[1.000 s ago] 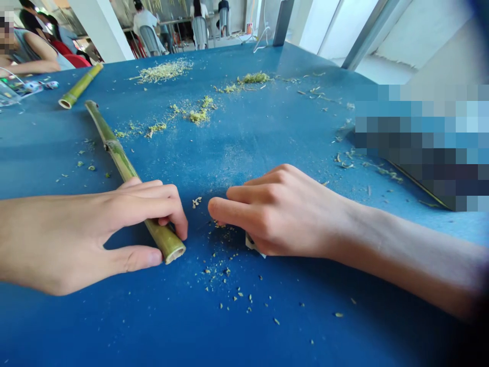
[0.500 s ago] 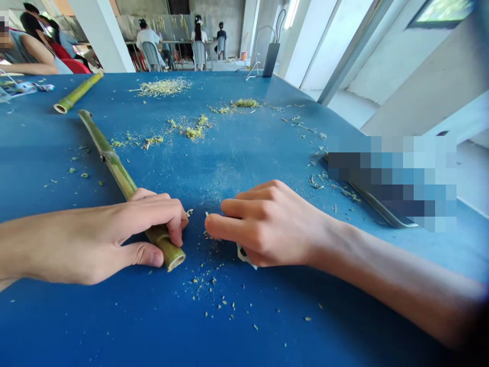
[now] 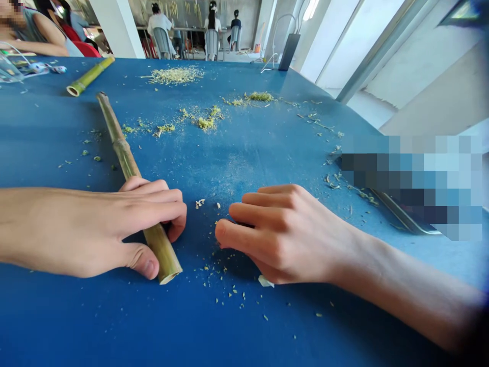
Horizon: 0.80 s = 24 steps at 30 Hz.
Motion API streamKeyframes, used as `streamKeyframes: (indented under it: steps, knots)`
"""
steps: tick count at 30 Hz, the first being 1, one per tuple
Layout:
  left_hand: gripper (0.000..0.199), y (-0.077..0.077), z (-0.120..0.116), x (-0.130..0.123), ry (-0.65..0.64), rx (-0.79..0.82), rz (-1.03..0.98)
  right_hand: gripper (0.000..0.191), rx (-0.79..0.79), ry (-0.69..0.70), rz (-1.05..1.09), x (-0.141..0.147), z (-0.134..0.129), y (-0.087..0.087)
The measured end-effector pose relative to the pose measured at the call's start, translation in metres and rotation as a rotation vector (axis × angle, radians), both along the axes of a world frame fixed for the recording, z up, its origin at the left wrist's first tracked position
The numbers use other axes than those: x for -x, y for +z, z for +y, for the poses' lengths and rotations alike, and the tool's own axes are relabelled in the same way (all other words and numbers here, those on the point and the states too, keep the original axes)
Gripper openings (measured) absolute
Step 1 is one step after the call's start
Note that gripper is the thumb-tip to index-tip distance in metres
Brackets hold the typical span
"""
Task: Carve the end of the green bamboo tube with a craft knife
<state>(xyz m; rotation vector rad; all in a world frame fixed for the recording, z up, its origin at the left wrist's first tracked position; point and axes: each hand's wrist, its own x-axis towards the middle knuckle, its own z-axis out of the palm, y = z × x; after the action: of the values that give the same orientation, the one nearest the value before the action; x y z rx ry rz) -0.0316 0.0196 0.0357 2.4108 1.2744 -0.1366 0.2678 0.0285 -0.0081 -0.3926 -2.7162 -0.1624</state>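
Note:
My left hand is closed over the near part of a green-brown bamboo pole. Its thumb lies on one side and its bent fingers on the other. The pole rests on the blue table, with its cut end pointing toward me. To the right, my right hand is held low over the table, fingers curled and back of the hand up. Below its palm shows the edge of a pale scrap. What the fingers hold, if anything, is hidden. Small white bits lie between the hands.
A second bamboo piece lies at the far left. Heaps of shavings and green scrapings are scattered across the blue table. At the right is a blurred-out object. A person sits at far left; others sit behind.
The bamboo pole has rolled slightly, and its near end has moved. My right hand has shifted a little right and down, away from the white bits. The view has turned slightly left.

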Motion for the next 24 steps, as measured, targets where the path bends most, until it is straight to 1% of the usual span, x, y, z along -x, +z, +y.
streamKeyframes:
  steps: [2,3,6,9,11,15,18,21,24]
  knots:
    - [0.018,0.003,0.004,0.001,-0.054,0.175,0.075,0.024,0.003,-0.004,0.015,0.002,-0.005,0.001]
    - [0.015,0.003,0.005,0.0,-0.061,0.234,0.084,0.024,0.005,0.003,0.012,0.004,-0.007,0.002]
    - [0.014,0.002,0.007,-0.002,-0.033,0.292,0.051,0.025,-0.005,0.048,-0.03,0.009,-0.01,0.008]
    - [0.014,0.002,0.008,-0.006,-0.037,0.305,0.004,0.024,0.008,0.105,-0.081,0.016,-0.005,0.015]
    - [0.01,0.001,0.009,-0.009,-0.053,0.291,-0.063,0.024,0.041,0.138,-0.11,0.021,0.001,0.019]
    - [0.005,-0.002,0.013,-0.013,-0.115,0.273,-0.204,0.025,0.074,0.169,-0.108,0.028,0.005,0.02]
    - [0.01,-0.003,0.014,-0.018,-0.145,0.273,-0.243,0.027,0.034,0.121,-0.068,0.029,0.0,0.015]
    - [0.013,-0.003,0.014,-0.021,-0.131,0.276,-0.255,0.029,0.027,0.06,-0.055,0.025,-0.008,0.01]
    - [0.013,-0.003,0.013,-0.02,-0.122,0.294,-0.249,0.032,0.036,0.036,-0.047,0.022,-0.014,0.006]
